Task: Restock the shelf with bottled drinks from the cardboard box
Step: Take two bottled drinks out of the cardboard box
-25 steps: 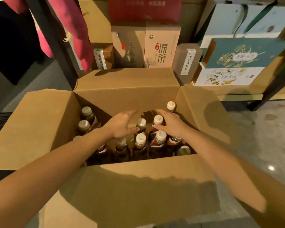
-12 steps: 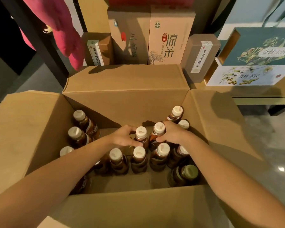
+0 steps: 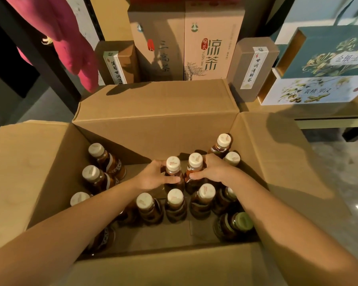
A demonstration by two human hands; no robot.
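An open cardboard box (image 3: 157,129) stands in front of me with its flaps spread. Inside stand several brown drink bottles with cream caps, plus one green-capped bottle (image 3: 243,222) at the front right. My left hand (image 3: 153,178) grips the neck of a white-capped bottle (image 3: 173,165) in the middle of the box. My right hand (image 3: 213,171) grips the neighbouring bottle (image 3: 195,161) just to its right. Both bottles stand upright among the others.
Behind the box a low shelf (image 3: 318,115) carries tall kraft tea cartons (image 3: 213,41) and teal gift boxes (image 3: 327,52). A pink cloth (image 3: 70,42) hangs at the upper left beside a black post. Grey floor lies to the right.
My head has come closer over the box, showing more bottles. Both hands went from resting over the caps to closing round two middle bottles.
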